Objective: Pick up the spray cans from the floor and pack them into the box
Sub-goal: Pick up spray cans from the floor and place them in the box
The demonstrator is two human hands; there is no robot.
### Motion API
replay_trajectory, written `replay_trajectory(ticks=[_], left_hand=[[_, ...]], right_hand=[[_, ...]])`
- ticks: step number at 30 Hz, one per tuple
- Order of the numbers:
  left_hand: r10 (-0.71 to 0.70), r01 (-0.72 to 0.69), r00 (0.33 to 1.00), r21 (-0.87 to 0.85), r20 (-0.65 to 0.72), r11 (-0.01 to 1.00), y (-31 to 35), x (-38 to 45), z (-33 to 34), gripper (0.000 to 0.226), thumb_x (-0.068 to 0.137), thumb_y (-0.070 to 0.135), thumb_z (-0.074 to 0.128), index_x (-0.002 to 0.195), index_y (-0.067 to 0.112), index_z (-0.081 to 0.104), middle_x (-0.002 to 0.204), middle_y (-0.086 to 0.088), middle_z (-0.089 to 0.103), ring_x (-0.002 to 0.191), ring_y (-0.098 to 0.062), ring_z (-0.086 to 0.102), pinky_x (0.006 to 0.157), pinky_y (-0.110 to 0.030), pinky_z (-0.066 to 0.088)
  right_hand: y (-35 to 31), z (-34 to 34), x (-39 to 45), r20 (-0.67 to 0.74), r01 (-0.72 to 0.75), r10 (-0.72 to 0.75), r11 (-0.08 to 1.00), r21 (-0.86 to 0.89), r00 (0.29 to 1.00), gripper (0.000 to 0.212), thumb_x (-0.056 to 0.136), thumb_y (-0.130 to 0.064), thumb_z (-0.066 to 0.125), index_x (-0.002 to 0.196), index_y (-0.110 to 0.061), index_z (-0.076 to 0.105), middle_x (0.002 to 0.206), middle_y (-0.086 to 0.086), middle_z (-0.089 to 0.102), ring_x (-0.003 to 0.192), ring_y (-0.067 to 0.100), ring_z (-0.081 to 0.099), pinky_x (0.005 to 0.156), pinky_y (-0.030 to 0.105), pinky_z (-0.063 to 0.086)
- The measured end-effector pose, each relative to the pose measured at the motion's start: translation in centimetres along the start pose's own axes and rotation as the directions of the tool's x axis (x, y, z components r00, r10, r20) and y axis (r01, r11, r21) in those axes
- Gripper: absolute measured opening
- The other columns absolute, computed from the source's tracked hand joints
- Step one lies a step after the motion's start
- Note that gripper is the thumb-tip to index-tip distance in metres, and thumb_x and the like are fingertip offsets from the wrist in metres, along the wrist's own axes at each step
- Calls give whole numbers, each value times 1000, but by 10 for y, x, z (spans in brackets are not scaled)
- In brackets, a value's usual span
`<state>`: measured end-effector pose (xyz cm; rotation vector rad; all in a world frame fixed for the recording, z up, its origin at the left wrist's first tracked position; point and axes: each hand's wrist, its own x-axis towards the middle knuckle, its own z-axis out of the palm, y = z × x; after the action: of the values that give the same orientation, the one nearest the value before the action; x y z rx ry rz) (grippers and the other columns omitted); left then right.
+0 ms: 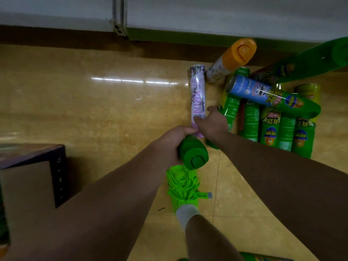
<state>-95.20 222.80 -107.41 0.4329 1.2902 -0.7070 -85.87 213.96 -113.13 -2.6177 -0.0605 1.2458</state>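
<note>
- Left hand [172,142]: fingers curled round a green-capped can [193,152], gripping it just below the cap; the cap faces the camera.
- Right hand [211,122]: reaches over the near end of a purple can [197,98]; thumb and fingers sit on either side of that end and touch it, but whether they have closed on it cannot be told.
- Purple can: lies on the tan floor [94,110], its long axis running from 12 to 6 o'clock, its near end touching the green-capped can.
- Pile of cans [273,129]: at 3 o'clock of the purple can, mostly green, lying side by side; a blue can [250,89] lies across the top of them.
- Orange-capped can [231,59]: at 1 o'clock of the purple can, tilted against the pile near the wall base.
- Box [32,185]: cardboard, at 8 o'clock of the hands, well apart from the pile.
- Green shoe [183,187]: on the floor at 6 o'clock, directly under the green-capped can.
</note>
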Motion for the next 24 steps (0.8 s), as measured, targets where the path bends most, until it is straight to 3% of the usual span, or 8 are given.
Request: replay_trajectory(ticks=[3,9,12,14,17,20,24], left_hand=[[37,-38,999,26,26,999,-4,9,-9,21,91,19,61,75,7,68,69,-12,56,69,-27,55,72,-36,48],[25,-22,993,-32,111,999,6,9,-44,18,92,20,59,87,6,68,73,-16,59,69,-29,57,70,-38,51],[68,-62,985,-43,157,997,7,7,-54,21,95,18,53,85,7,68,70,-12,62,68,-26,54,64,-33,52],[88,-83,989,-43,120,996,6,2,-56,15,95,17,53,96,4,61,66,-11,62,65,-24,54,62,-31,49],[71,-69,997,-65,37,996,9,-9,-58,18,92,21,57,96,4,58,69,-12,57,60,-24,56,57,-28,49],[137,-139,990,-105,-21,985,15,-21,-59,18,91,19,58,107,11,53,72,-12,52,57,-25,55,55,-28,51],[149,-155,987,-129,-52,980,19,-50,-66,18,91,21,60,101,6,57,68,-11,57,51,-23,58,45,-24,51]], right_hand=[[4,16,18,14,-36,37,998,-53,999,55,85,-34,67,130,-10,47,122,17,63,111,36,62,82,32,47],[1,44,35,-52,-102,101,994,-30,994,57,83,-29,71,128,-7,43,125,19,59,113,38,60,86,38,49],[-3,51,32,-54,-137,133,988,-71,990,58,77,-37,77,121,-7,51,119,18,61,103,35,64,77,34,50],[-5,50,24,-51,-140,136,986,-85,989,57,76,-43,76,117,-9,57,114,16,62,93,33,64,67,30,47],[-10,43,14,-48,-109,105,992,-69,993,58,77,-47,72,118,-9,58,116,16,63,101,35,64,73,31,43],[-20,29,2,-38,-125,127,991,44,991,57,79,-48,72,119,-10,60,115,13,64,102,33,63,75,30,43],[-32,9,-24,-61,-132,149,967,219,987,51,77,-45,74,111,-9,65,101,8,68,86,27,62,72,31,47]])
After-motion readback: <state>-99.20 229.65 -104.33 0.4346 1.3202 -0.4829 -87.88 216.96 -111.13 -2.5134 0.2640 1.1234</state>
